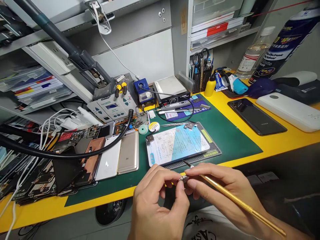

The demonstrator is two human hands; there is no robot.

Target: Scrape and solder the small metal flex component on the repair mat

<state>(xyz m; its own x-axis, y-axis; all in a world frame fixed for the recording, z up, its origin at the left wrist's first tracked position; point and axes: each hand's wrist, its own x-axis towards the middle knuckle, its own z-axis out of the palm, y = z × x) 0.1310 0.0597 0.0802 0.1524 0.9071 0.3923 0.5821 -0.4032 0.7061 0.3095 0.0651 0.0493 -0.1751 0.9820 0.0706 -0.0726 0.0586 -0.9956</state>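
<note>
My left hand [160, 203] pinches a small metal phone part [184, 180] between thumb and fingertips, just off the front edge of the green work mat [237, 146]. My right hand [220, 186] grips a slim gold-handled tool [237, 200], with its fingertips against the same part. The tool's long handle runs down to the right past my wrist, and a thin dark tip seems to rise above the part. My fingers hide most of the part, so its exact shape cannot be told.
A black-edged repair pad [197, 156] with a printed sheet lies just ahead of my hands. Opened phones and boards [85, 156] crowd the left, under a black hose [62, 154]. A soldering station [111, 108] stands behind. A black phone [256, 116] lies on the yellow bench at right.
</note>
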